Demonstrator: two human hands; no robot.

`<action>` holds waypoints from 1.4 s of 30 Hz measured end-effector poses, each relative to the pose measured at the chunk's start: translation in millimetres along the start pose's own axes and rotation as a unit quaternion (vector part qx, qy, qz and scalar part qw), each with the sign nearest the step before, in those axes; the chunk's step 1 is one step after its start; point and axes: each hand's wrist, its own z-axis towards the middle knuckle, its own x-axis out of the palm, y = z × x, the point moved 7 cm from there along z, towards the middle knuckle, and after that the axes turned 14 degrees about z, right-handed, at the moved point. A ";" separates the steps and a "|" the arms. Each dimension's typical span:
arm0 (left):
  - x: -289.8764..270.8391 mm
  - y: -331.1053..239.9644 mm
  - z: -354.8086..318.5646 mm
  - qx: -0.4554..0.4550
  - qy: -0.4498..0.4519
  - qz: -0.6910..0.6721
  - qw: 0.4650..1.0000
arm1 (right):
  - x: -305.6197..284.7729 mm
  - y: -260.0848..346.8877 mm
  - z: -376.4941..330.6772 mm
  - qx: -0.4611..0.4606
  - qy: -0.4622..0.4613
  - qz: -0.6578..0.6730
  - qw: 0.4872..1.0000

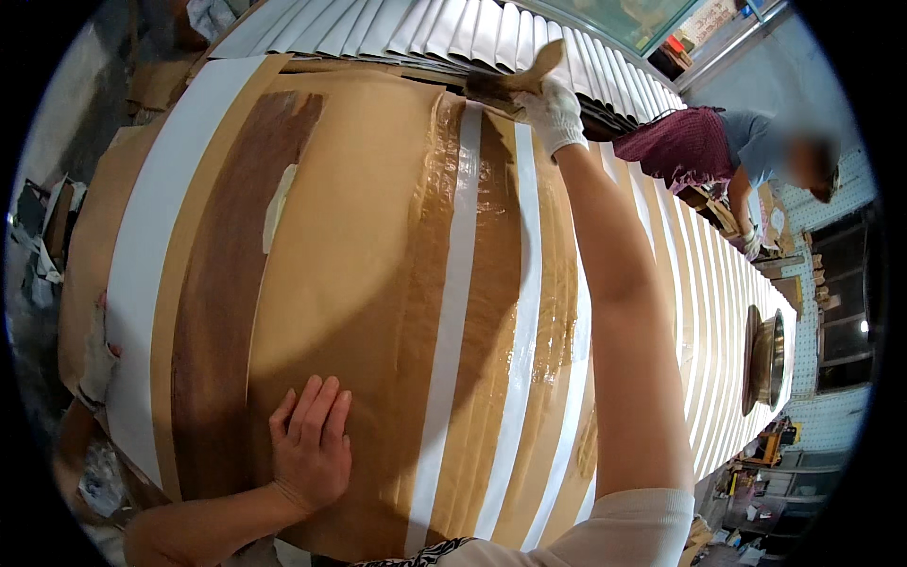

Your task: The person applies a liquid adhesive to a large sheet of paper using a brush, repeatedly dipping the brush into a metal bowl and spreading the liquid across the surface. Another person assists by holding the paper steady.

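Brown paper sheets with white strips between them (pixel 520 340) cover the long table in front of me. My right hand (pixel 555 115), in a white knitted glove, reaches to the far side and grips a wide brush with a pale wooden handle (pixel 543 64). Its dark bristles (pixel 491 90) point left, near the sheets' far edge. Bare and with its fingers stretched out, my left hand (pixel 316 444) lies flat on the brown paper (pixel 350 246) at the near side. To its right, several bands of the paper look wet and glossy.
A dark reddish-brown strip (pixel 227 283) lies left, a small pale piece (pixel 279 208) on its edge. Overlapping white sheets (pixel 425 28) line the far side. A metal basin (pixel 773 359) stands at the right end. Another person (pixel 746 151) bends over the far right side.
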 end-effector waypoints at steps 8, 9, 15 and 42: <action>-7.3 30.2 -19.7 -0.011 -0.002 -0.005 1.000 | -7.5 105.2 -45.8 0.112 0.214 0.228 0.943; -4.8 30.8 -20.4 -0.010 -0.004 -0.005 1.000 | -0.3 106.5 -50.4 0.082 0.219 0.209 0.950; 7.4 29.2 -14.2 -0.006 0.001 -0.020 1.000 | 35.3 69.8 -32.2 0.038 0.156 0.143 0.977; 25.9 22.3 -12.3 0.005 0.009 -0.065 0.998 | 27.2 23.6 -30.2 0.053 0.064 0.136 0.987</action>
